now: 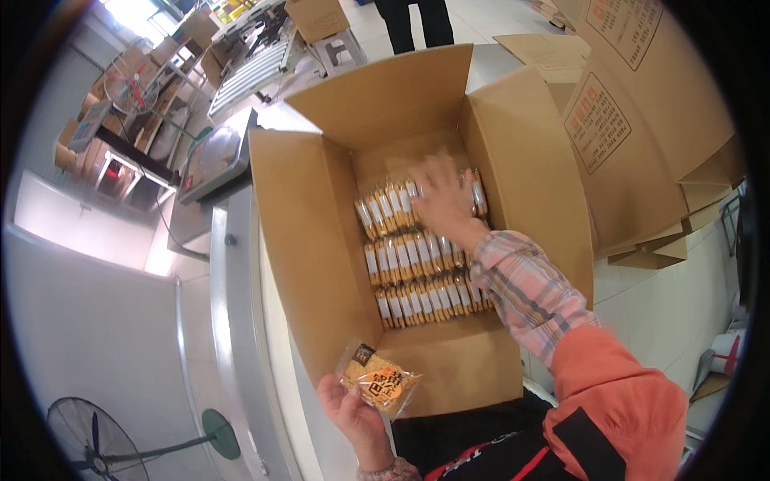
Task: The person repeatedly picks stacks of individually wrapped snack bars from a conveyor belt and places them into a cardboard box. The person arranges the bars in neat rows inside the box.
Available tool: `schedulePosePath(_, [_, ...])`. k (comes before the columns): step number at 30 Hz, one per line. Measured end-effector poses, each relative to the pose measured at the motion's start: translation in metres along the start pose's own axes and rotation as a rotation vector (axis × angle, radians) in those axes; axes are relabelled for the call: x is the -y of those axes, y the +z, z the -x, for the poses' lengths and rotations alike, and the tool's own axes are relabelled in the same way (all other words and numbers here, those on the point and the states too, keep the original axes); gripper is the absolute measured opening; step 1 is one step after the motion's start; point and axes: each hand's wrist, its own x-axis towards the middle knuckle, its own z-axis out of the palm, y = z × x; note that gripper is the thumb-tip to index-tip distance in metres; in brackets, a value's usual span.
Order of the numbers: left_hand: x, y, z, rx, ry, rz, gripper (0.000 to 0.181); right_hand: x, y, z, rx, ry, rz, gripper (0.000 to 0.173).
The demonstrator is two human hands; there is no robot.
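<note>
Pinched between the thumb and fingers of my left hand (352, 415) is a clear packet of rice crackers (382, 382), with writing on its wrapper. It is held over the near left corner of an open cardboard box (421, 367). Inside, three rows of wrapped cracker packets (415, 252) stand on edge, packed side by side. My right hand (442, 195) reaches into the box with fingers spread, palm down over the far row. Motion blurs it, and it hides part of that row. My right forearm covers the right ends of the nearer rows.
Flattened cartons (637, 120) with printing lean at the right. A bench scale (216, 153) stands to the left of the box, beyond a metal table edge (231, 337). Floor fans (96, 445) are at left. A roller conveyor (258, 75) and a person's legs (415, 24) appear farther off.
</note>
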Motion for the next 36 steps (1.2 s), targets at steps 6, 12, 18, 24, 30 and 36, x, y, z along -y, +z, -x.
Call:
schedulePosePath(6, [0.002,-0.021,0.043,-0.022,-0.143,0.16,0.06,-0.015,0.01,0.021,0.062,0.132,-0.025,0.057])
schedulePosePath(12, [-0.032,-0.094,0.074,-0.181,-0.02,0.231,0.077,0.119,-0.061,0.134,0.231,-0.438,-1.124,0.054])
schedulePosePath(18, [-0.049,-0.167,0.124,-0.173,0.098,0.247,0.068,0.253,-0.104,0.248,1.043,-0.598,-1.409,0.052])
schedulePosePath(24, [-0.047,-0.212,0.166,-0.377,0.259,0.225,0.052,0.328,-0.081,0.27,1.475,-0.766,-1.011,0.023])
schedulePosePath(30, [-0.04,-0.273,0.169,-1.069,0.466,-0.493,0.053,0.358,-0.063,0.282,1.352,-0.473,-1.222,0.014])
schedulePosePath(36, [-0.069,-0.383,0.203,-1.446,0.001,-1.221,0.087,0.404,-0.039,0.312,1.315,-0.371,-1.327,0.017])
